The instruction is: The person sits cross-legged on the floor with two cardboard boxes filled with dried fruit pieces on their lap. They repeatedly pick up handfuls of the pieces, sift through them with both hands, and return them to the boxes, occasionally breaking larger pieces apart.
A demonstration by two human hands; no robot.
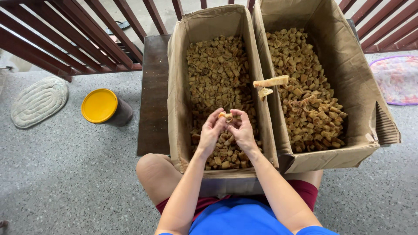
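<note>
My left hand (212,131) and my right hand (242,130) meet over the near end of the left cardboard box (177,82). Together they pinch one small tan chunk (225,115) between the fingertips. The box under them is filled with several small brown chunks (217,69). A second, larger cardboard box (357,78) stands right beside it, also holding brown chunks (307,100). Two longer pale pieces (271,82) rest on the shared wall between the boxes.
Both boxes sit on a dark wooden bench (153,95) in front of my knees. A dark jar with a yellow lid (101,106) and a grey mat (38,101) lie on the speckled floor at left. A red railing (74,39) runs behind; a patterned cloth (397,79) lies right.
</note>
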